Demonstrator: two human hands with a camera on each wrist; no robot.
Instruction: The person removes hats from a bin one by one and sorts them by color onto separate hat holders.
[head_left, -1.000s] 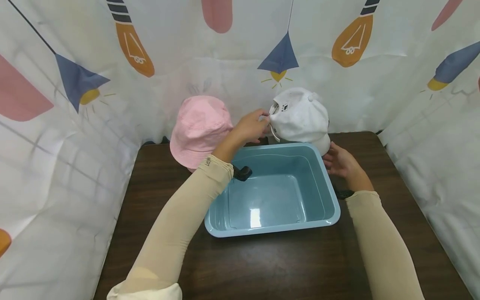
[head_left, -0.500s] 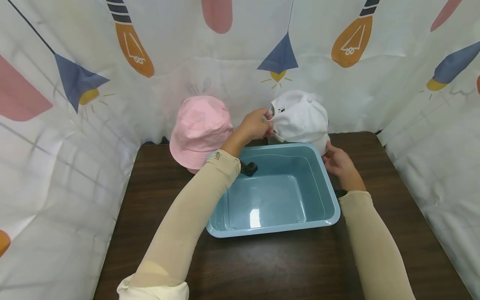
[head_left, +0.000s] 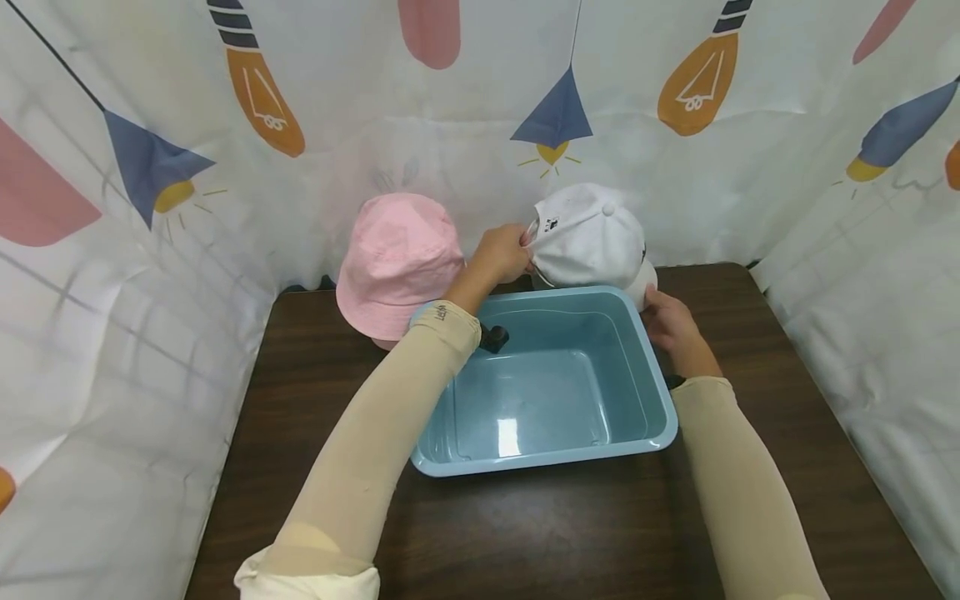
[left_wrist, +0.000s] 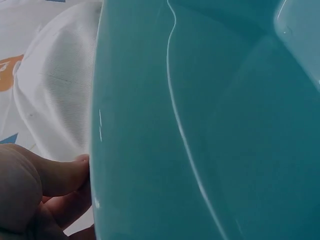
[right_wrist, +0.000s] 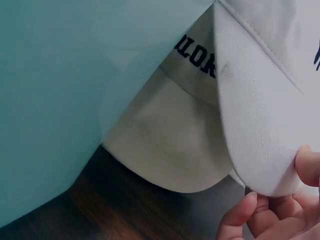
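A white baseball cap point(head_left: 588, 242) is behind the basin at the back of the table, its brim to the right. My left hand point(head_left: 498, 254) pinches its rear edge by the back opening. With thumb and fingers, my right hand point(head_left: 673, 325) grips the tip of the brim point(right_wrist: 260, 125). Under that brim, the right wrist view shows a second, off-white cap point(right_wrist: 175, 135) with dark lettering, partly hidden by the basin. The left thumb point(left_wrist: 65, 175) lies beside the basin's edge in the left wrist view.
A blue plastic basin point(head_left: 528, 458) stands mid-table, under my left forearm. A pink bucket hat point(head_left: 401, 250) sits at the back left, something pink showing below its brim. Patterned cloth point(head_left: 480, 108) hangs around the dark wooden table point(head_left: 525, 533).
My left hand has closed on the cap's rear edge. My right hand has moved inward and taken the brim tip. The cap has tilted and shifted slightly left.
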